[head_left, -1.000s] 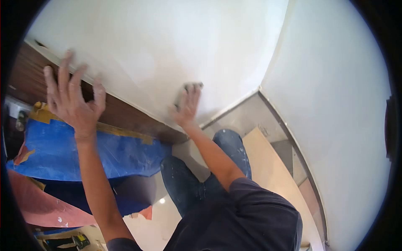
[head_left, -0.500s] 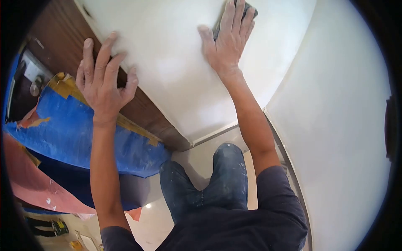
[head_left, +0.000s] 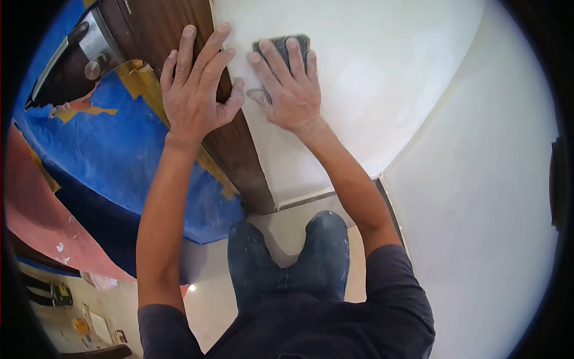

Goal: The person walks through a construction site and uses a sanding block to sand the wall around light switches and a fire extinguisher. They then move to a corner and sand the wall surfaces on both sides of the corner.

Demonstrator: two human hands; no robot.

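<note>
My right hand (head_left: 290, 90) presses a dark, dusty sanding pad (head_left: 301, 43) flat against the white wall (head_left: 371, 78). Its fingers lie over the pad, and the thumb is at the pad's left side. My left hand (head_left: 197, 90) is spread open over the brown wooden door frame (head_left: 242, 140), with fingertips at the edge where wood meets wall. Nothing is held in it. White dust coats the fingers of both hands.
Blue plastic sheeting (head_left: 107, 149) fixed with yellow tape (head_left: 136, 84) covers the door, left of the frame. A metal door handle (head_left: 95, 66) shows above it. Pink sheeting (head_left: 48, 215) hangs further left. Another white wall (head_left: 472, 197) stands at right.
My right hand has slid the sanding pad left across the wall, close to the door frame. The view has shifted, and my left hand appears further right, still spread.
</note>
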